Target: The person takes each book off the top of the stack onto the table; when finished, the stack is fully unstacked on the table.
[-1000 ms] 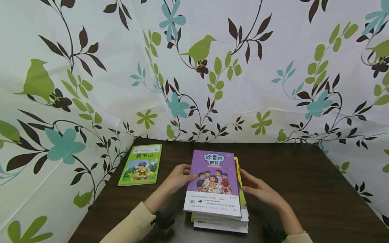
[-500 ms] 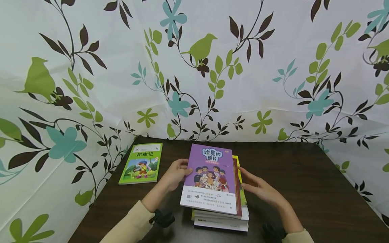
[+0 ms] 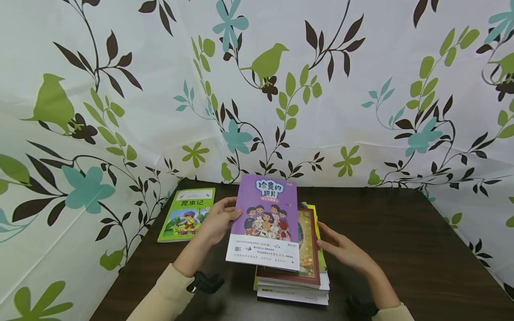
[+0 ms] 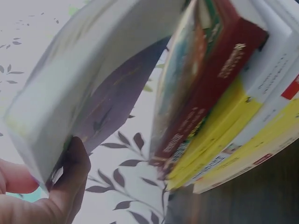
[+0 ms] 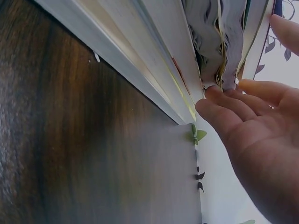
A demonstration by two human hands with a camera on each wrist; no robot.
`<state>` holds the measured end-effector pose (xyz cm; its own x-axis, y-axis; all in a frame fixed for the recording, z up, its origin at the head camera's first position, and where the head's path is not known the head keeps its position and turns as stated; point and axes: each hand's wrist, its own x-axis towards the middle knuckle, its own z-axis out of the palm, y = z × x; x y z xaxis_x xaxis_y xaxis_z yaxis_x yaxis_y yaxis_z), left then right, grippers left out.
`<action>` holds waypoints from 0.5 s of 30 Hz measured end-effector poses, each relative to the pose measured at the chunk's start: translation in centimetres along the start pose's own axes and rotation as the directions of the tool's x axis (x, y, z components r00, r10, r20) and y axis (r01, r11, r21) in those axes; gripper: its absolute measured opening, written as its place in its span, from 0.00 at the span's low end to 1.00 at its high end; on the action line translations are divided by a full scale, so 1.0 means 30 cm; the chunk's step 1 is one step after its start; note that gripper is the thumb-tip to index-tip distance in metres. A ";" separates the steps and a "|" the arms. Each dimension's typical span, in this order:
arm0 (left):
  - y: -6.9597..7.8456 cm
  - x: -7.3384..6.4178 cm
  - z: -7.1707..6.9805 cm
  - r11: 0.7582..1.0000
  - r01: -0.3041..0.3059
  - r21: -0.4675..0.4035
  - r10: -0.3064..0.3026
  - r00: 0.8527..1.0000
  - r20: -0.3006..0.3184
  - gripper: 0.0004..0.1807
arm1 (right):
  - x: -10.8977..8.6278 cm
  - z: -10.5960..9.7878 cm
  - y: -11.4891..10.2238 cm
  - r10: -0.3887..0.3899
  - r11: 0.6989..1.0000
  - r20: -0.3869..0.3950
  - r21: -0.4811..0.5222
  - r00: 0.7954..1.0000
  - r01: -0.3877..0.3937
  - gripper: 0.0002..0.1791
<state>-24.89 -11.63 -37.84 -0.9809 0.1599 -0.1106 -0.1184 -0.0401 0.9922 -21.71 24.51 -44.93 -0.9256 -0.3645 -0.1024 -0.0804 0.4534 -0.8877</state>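
A purple book [image 3: 267,214] with a white lower band and cartoon children is lifted off a pile. My left hand [image 3: 218,221] pinches its left edge, thumb on the cover; in the left wrist view the left hand [image 4: 51,191] holds it tilted, apart from the stack. Below it, a brown-red book [image 3: 308,240] with a gold picture lies on top of the stacked books [image 3: 292,296]. My right hand [image 3: 346,249] touches the stack's right side. In the right wrist view the right hand [image 5: 261,121] has extended fingers against the page edges [image 5: 219,60].
A green book [image 3: 186,216] lies flat at the table's left. The dark wood table [image 3: 385,232] ends at a white curtain [image 3: 321,116] printed with leaves and birds. A black wrist strap [image 3: 206,281] sits on the left wrist.
The purple book has moved up and left off the pile in my left hand, uncovering the brown-red book. My right hand has stayed at the stack's side.
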 end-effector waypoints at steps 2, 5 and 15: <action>0.012 -0.002 -0.015 1.000 -0.005 -0.009 0.005 1.000 -0.009 0.26 | 0.000 -0.001 -0.003 0.011 1.000 -0.002 0.001 1.000 -0.011 0.40; 0.023 -0.002 -0.037 1.000 -0.014 -0.024 0.013 1.000 -0.014 0.27 | -0.001 -0.003 -0.008 0.013 1.000 0.002 -0.012 1.000 -0.013 0.40; 0.023 0.005 -0.106 0.998 -0.025 -0.057 0.023 0.999 -0.038 0.28 | -0.001 0.001 -0.009 0.003 1.000 0.019 0.020 1.000 -0.003 0.38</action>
<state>-25.61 -14.78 -37.37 -0.9885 0.1215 -0.0895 -0.1019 -0.0999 0.9898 -21.65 24.36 -44.70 -0.9186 -0.3784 -0.1136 -0.0699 0.4386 -0.8959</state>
